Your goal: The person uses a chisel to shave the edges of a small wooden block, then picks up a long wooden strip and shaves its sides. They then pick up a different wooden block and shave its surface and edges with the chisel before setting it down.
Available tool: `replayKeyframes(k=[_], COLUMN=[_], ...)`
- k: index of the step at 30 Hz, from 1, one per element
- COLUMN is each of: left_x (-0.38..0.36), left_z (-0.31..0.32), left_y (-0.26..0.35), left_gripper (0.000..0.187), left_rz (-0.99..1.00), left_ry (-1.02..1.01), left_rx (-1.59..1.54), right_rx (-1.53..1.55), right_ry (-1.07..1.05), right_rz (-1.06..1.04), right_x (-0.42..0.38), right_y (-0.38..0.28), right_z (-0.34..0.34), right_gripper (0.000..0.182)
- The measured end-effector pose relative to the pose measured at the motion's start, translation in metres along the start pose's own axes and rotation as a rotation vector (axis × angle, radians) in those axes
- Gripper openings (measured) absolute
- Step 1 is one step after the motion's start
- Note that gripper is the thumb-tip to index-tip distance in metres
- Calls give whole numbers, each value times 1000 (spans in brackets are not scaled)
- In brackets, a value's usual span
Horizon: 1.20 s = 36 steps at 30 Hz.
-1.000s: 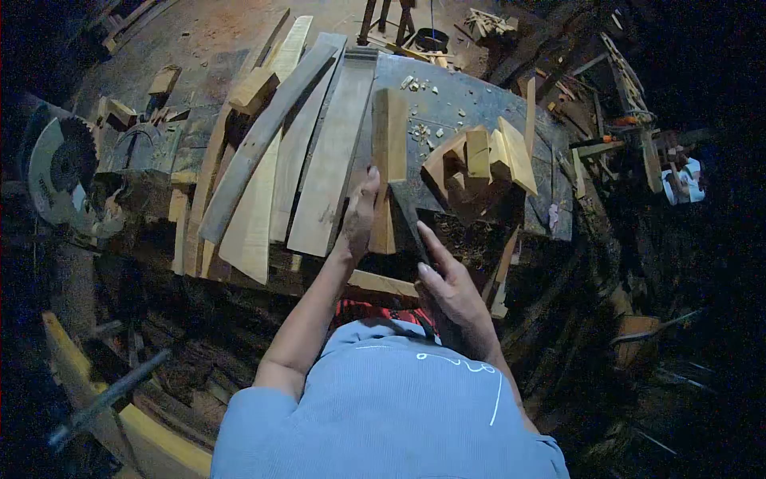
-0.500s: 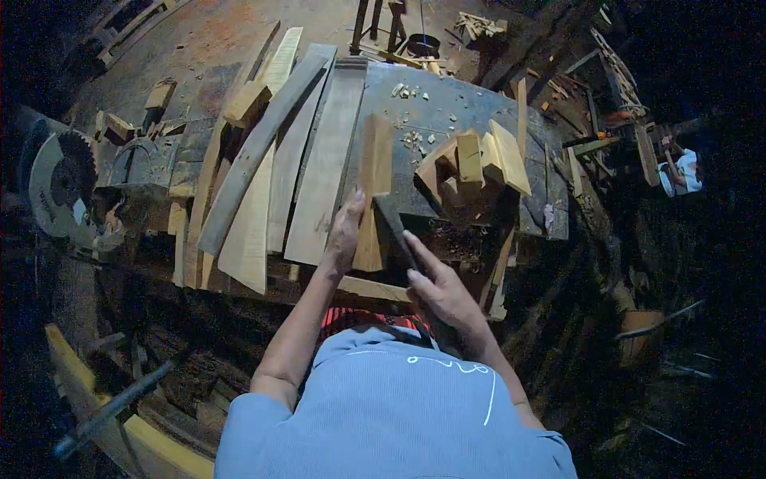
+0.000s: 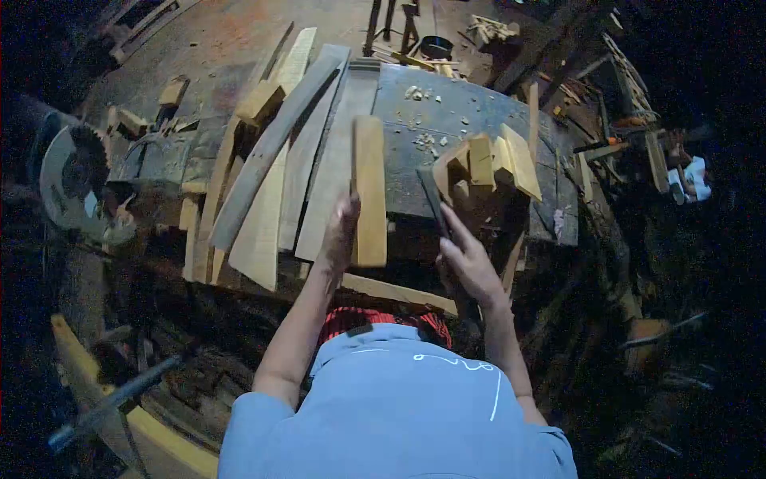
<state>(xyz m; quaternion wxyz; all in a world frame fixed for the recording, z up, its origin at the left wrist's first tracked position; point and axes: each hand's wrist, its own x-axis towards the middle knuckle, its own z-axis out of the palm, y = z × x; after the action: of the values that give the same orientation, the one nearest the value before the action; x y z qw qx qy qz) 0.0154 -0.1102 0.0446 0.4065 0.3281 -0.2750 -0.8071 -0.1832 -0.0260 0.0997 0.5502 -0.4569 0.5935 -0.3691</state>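
My left hand (image 3: pixel 341 235) is closed on the near left edge of a wooden block (image 3: pixel 370 191), a long piece with a rounded far end. The block is upright over the bench's near edge, its broad pale face toward me. In my right hand (image 3: pixel 472 267) is a dark flat-bladed tool (image 3: pixel 431 195), probably a chisel. Its wide end points forward and left, apart from the block; its lower end is hidden in my fingers. Just beyond the tool lie cut wood blocks (image 3: pixel 481 162). Left of my left hand, long boards (image 3: pixel 319 152) lie side by side.
The bench top (image 3: pixel 403 172) carries scattered wood chips (image 3: pixel 423 94). A circular saw blade (image 3: pixel 88 164) stands at the far left. Another person (image 3: pixel 692 177) is at the right. A metal bar (image 3: pixel 116 399) and a yellowish plank (image 3: pixel 171 443) are low at the left.
The tool has moved right and away from the block, its wide end now nearer the cut blocks. The block has turned in my left hand, showing a broader, paler face.
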Motion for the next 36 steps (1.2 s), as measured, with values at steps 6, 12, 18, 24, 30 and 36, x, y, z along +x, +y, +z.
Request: replayKeyframes(k=[6,12,18,24,30,36], left_x=[35,49,50,38,28,26], left_z=[-2,8,8,18,19,19], left_y=[28,25,9,11,5,-5], left_gripper=[64,59,51,52,48,56], left_rz=[155,176,248,223,277,201], left_ry=[103,228,188,203,154,84], left_rx=[-7,-63,94,161,354,207], right_rx=[-248,-417,-388,-333,-241,-246], right_ry=[-121,-119,-77,-84,-70,-65], right_rz=[233,228,206,176,196,155], right_x=[-48,-51,-43,-42,-33,-35], right_y=[-36,-38,-27,-23,-19,-13], right_z=[28,38,38,37,35,33], right_gripper=[55,57,56,56,57,57])
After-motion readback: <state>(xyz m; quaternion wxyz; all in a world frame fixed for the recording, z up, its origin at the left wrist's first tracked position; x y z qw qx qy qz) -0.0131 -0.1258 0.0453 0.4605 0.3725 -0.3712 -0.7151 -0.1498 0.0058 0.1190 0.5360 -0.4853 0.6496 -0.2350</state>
